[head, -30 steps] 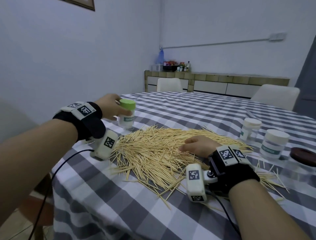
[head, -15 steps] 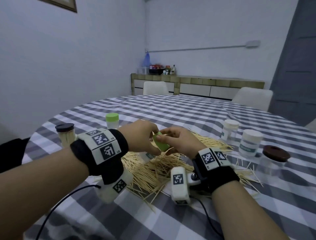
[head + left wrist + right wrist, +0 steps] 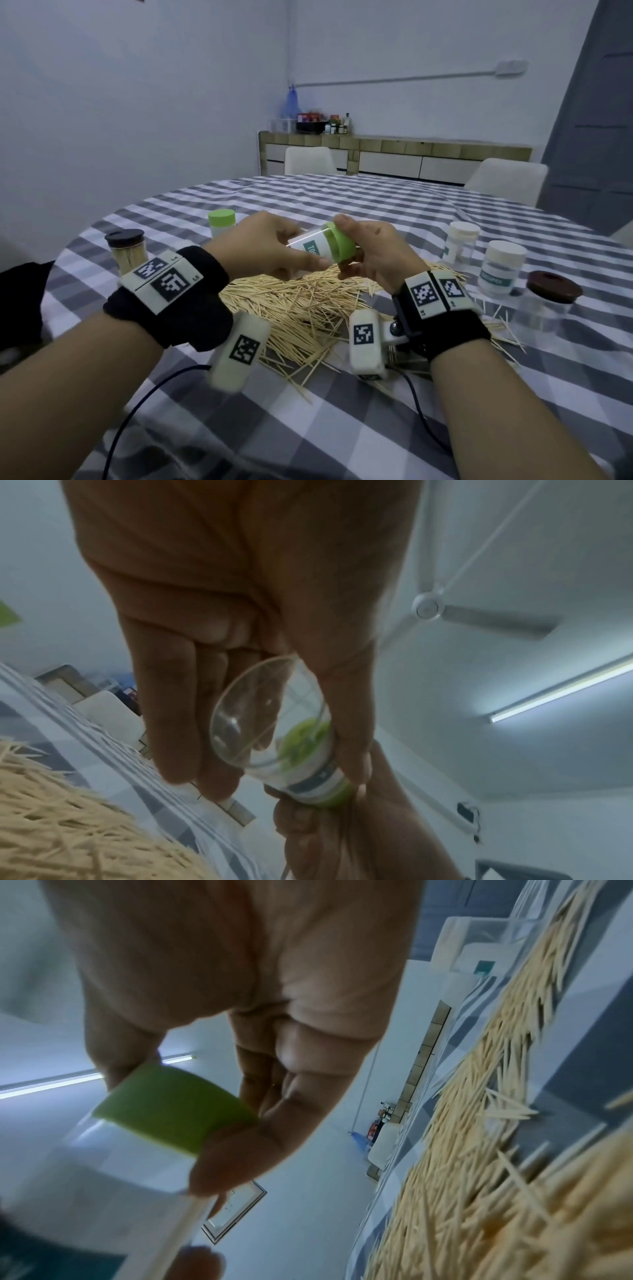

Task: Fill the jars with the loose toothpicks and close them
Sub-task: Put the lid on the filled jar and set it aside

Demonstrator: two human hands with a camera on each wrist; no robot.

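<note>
The left hand (image 3: pixel 270 245) grips the small clear plastic jar (image 3: pixel 310 247) tilted on its side above the pile of loose wooden toothpicks (image 3: pixel 301 308). The right hand (image 3: pixel 371 255), at 3 o'clock of the jar, pinches its lime-green screw lid (image 3: pixel 340 242). Risk: the freed lid slips and drops into the pile, or the tilted jar slides from the grip.

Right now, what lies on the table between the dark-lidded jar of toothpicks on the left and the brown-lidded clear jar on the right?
The loose toothpick pile, seen in the head view.

jar (image 3: pixel 312 247) raised, now tilted sideways
</note>
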